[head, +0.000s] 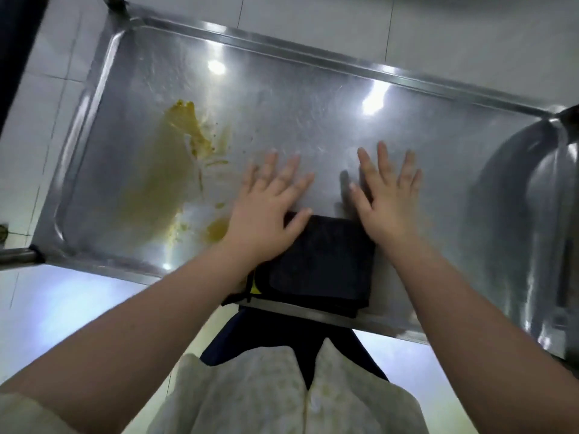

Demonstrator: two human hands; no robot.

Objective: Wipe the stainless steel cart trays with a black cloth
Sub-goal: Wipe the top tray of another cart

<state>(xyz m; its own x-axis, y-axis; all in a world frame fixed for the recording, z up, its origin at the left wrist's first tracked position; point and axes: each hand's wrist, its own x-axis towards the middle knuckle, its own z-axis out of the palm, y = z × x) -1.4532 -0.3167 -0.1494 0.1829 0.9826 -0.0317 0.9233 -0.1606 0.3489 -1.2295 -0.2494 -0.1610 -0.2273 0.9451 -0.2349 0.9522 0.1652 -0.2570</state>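
A yellow spill smears the left half of the tray, trailing toward the near edge. It looks wet and greasy, so the steel there is probably slick. The left hand lies spread, fingers straight, with thumb and palm heel on the far left corner of the cloth. The cloth is black and folded, at the middle of the near edge and slightly overhanging it. It looks soft, light and limp, best driven flat under a palm. The right hand is spread too, its heel at the cloth's far right corner. The raised rim would likely trap residue in the corners.
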